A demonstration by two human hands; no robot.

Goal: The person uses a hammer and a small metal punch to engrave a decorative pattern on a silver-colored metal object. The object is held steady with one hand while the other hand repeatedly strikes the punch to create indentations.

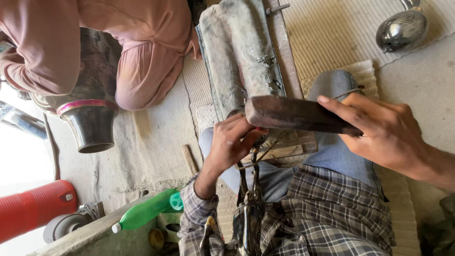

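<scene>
My right hand (384, 132) is closed on one end of a dark, oblong block (294, 114), held level above my knee in blue jeans (332, 85). My left hand (232, 142), in a plaid sleeve, pinches a small object I cannot make out, just under the block's left end. Below that hand a shiny dark metal piece (249, 218) stands between my legs, against my plaid shirt (332, 213). A wooden piece (284, 149) with wire rests on my thigh beneath the block.
A worn grey padded plank (237, 52) runs away from my knee. Another person in pink clothes (137, 47) crouches at the upper left over a dark engraved metal vase (92, 118). A green plastic bottle (144, 211), a red ribbed cylinder (33, 208) and a polished metal vessel (402, 29) lie around.
</scene>
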